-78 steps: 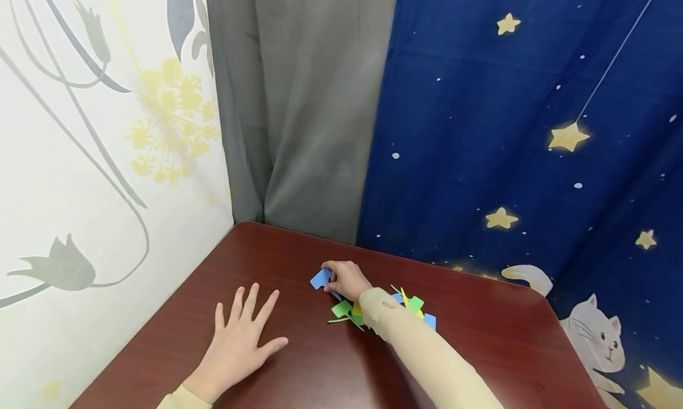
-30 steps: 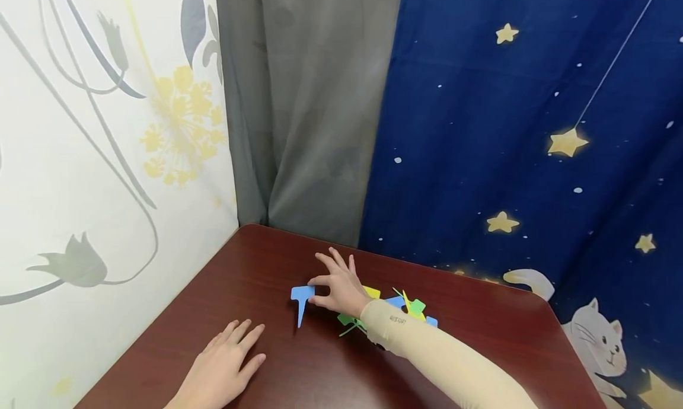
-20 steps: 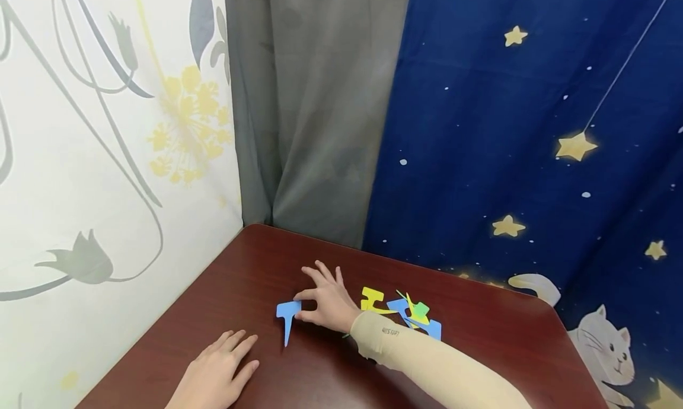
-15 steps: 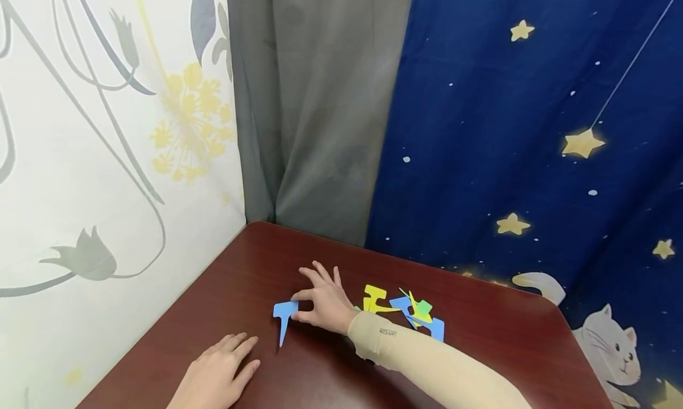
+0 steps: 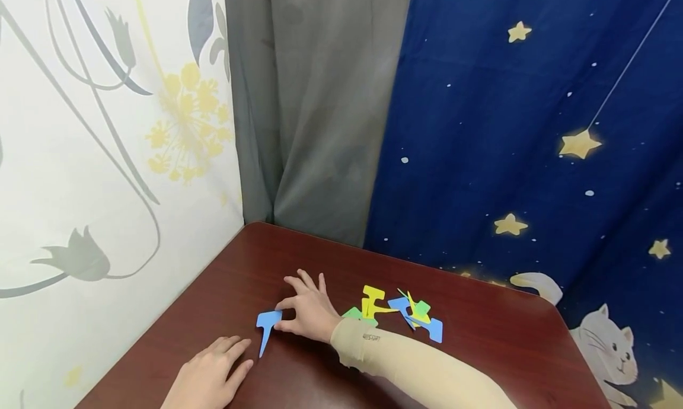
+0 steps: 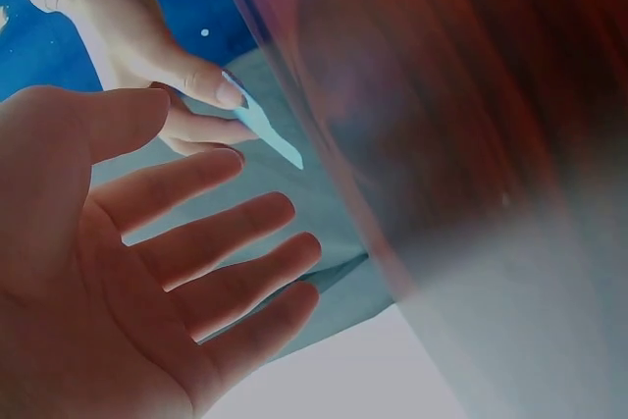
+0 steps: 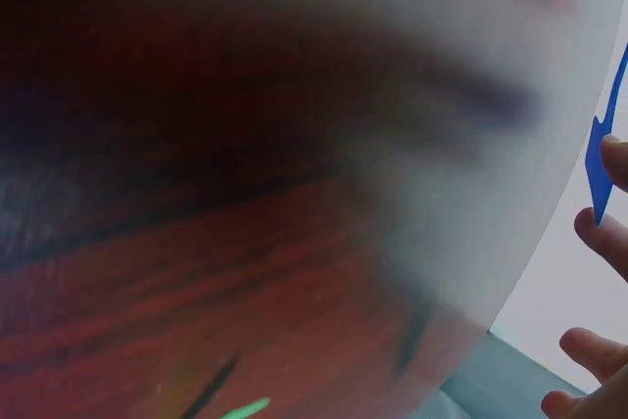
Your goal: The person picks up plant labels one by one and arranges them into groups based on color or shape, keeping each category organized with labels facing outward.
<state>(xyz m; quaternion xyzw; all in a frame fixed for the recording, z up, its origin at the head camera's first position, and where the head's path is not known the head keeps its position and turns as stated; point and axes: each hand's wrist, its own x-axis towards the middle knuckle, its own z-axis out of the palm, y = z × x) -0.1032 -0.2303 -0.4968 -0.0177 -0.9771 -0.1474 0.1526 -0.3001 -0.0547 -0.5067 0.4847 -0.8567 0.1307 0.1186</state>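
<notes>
Blue tag pinched by our right hand, near our left hand, which is relaxed with fingers loosely extended, other tags in yellow, green and blue overlapping on the surface to our right

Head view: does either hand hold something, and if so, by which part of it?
The right hand pinches a blue T-shaped tag by one end of its wide head; its stem is free. The left hand holds nothing.

On the dark red table lie loose, partly overlapping yellow, green and blue tags.
</notes>
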